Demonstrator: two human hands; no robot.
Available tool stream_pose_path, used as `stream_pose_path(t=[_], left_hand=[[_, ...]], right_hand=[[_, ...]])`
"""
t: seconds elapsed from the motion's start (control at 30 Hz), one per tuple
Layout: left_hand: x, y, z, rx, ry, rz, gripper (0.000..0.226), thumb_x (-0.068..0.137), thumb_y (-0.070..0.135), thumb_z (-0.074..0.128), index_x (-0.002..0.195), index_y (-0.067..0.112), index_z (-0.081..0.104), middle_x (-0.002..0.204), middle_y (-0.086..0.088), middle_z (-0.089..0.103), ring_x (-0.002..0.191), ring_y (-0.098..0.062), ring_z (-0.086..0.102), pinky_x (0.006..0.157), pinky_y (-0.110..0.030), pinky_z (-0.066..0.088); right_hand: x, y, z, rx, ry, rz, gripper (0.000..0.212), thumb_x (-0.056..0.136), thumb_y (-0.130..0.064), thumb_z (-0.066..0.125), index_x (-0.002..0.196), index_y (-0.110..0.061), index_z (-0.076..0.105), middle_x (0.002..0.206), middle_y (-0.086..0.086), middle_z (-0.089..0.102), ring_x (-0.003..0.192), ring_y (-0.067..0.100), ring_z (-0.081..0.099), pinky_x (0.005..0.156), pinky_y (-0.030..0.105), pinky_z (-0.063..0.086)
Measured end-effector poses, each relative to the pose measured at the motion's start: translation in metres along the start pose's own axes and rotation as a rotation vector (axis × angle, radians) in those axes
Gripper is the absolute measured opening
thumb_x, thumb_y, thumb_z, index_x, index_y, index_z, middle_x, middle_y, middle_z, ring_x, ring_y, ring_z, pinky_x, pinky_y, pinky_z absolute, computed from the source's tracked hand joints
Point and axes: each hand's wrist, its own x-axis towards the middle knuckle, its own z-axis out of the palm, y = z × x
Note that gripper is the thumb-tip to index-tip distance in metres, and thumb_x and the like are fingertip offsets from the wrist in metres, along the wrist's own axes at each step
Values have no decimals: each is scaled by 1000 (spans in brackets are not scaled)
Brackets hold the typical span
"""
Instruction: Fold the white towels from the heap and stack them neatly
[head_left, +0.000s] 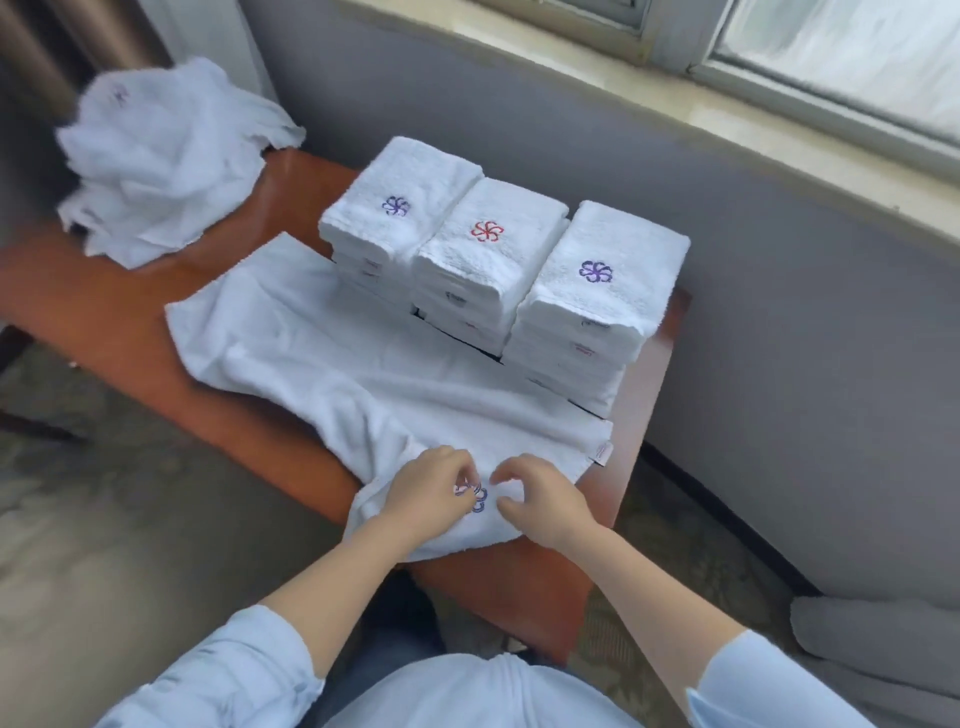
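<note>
From the head view, one open towel (395, 384) lies spread on the worktop (104, 301), with its near end drooping over the front edge. Three stacks (488, 244) of folded towels stand against its far edge, and the heap (166, 166) sits off its far left corner.

The fold looks barely begun. Next, the near end likely needs gripping at both corners and carrying away, edges matched.

Both forearms reach forward to the towel's near end, flanking its blue emblem (479, 500). The left hand (431, 493) curls its fingers onto the cloth; whether it pinches, I cannot tell. The right hand (540, 499) arches with thumb and fingers apart, holding nothing.
</note>
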Motion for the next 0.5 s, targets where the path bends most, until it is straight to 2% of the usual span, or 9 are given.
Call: stream_pose_path(t=[0.07,0.1,0.17,0.23,0.3,0.4,0.5], left_hand=[[-22,-4,5,43,122,-86,9,78,32,63,79,31,55,80,14,51,83,-8,50,65,-24,36],[-33,-8,8,78,175,-106,10,75,35,63,80,32,56,79,15,51,84,-8,49,69,-25,37],[-52,-16,16,189,188,-100,26,72,41,64,96,33,60,96,17,55,100,-9,51,88,-28,38],[-65,-25,26,329,109,-109,46,75,38,62,120,28,56,122,11,51,123,-13,43,106,-27,28],[-70,-30,34,480,61,-163,45,83,25,56,127,23,49,132,5,45,131,-18,36,112,-26,20],[-71,-23,42,633,11,-231,36,90,11,48,125,19,52,129,-1,49,127,-24,40,110,-30,26],[-68,-10,42,630,-92,-233,30,92,8,49,120,16,55,119,-3,60,116,-25,50,84,-33,39]], right_hand=[[-2,-1,12,-179,-208,-69,41,81,-26,66,122,-29,60,128,-4,51,126,18,43,99,32,41],[-3,0,17,-272,-245,-103,47,79,-27,67,126,-30,58,133,-3,47,130,19,37,100,31,39],[-6,4,23,-431,-229,-188,48,78,-25,65,126,-31,57,140,-4,41,136,20,29,101,31,34],[-7,10,24,-515,-200,-248,39,80,-17,59,117,-30,61,143,-3,37,139,22,25,104,32,31],[-9,16,24,-538,-172,-261,32,85,-12,52,109,-27,65,143,-2,38,141,23,25,105,32,31],[-10,24,20,-556,-192,-266,27,90,-12,49,107,-24,66,144,-2,37,140,22,25,102,32,32],[-7,28,7,-553,-261,-227,23,90,-12,48,106,-22,62,141,-4,37,132,22,35,86,28,33]])
